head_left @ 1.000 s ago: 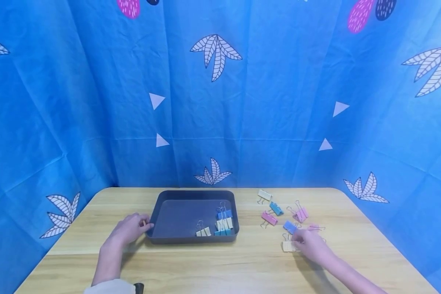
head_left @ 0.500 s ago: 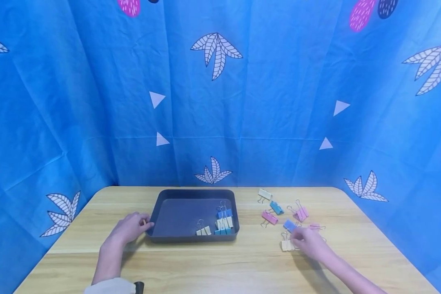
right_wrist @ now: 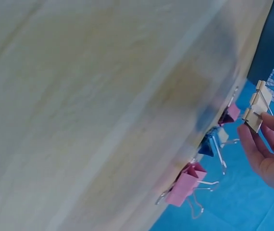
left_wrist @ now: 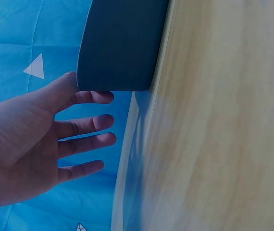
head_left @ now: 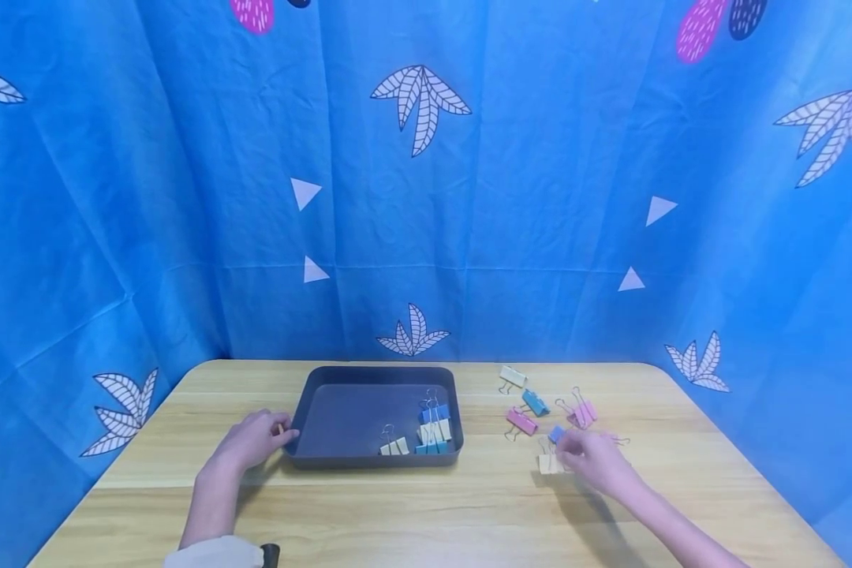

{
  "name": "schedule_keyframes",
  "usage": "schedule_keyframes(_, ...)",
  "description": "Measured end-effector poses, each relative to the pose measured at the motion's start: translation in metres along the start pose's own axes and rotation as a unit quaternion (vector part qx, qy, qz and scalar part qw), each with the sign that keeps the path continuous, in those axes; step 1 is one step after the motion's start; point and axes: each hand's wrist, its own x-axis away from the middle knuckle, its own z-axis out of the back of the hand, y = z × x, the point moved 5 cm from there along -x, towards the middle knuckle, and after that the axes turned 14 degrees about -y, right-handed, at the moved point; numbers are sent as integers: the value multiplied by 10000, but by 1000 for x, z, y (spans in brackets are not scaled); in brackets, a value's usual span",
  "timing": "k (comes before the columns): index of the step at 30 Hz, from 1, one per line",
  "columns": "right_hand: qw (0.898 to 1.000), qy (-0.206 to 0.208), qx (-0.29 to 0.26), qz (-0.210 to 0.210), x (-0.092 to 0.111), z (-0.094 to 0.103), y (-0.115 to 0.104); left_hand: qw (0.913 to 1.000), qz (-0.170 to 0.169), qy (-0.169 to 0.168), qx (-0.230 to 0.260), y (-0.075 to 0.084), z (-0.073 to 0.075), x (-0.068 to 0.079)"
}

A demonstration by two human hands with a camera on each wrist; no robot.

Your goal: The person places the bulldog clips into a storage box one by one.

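Observation:
At the left end of the dark tray (head_left: 372, 463), my left hand (head_left: 252, 442) pinches the rim between thumb and index finger. The other fingers stretch out loosely beside the wall in the left wrist view. My right hand (head_left: 599, 464) holds a cream binder clip (right_wrist: 258, 107) by thumb and fingertips, its wire handles showing, a little above the table. A blue binder clip (head_left: 556, 434) lies just behind that hand, partly covered. Inside the tray, toward its right side, are a blue clip (head_left: 435, 412), cream clips (head_left: 435, 431) and a teal clip (head_left: 431, 448).
More binder clips lie on the wooden table (head_left: 412, 513) right of the tray: a cream one (head_left: 513, 376), a teal one (head_left: 536, 403), a dark pink one (head_left: 521, 421) and a light pink one (head_left: 583, 413). A blue patterned curtain (head_left: 539, 197) hangs behind the table.
My right hand has lifted the cream binder clip slightly and shifted it a little left and away from me. My left hand stays at the tray's rim.

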Motion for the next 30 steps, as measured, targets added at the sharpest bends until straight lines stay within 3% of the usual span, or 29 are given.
schedule_keyframes(5,9999,24,-83,77,-3,4,-7,10000,34,3,-2,0,0,1)
schedule_keyframes(15,9994,151,-265,-175,-9,7,-10,10000,37,-3,12,2,1,1)
schedule_keyframes(30,9993,136,-263,209,-20,7,-31,10000,0,-39,-64,0,0,-1)
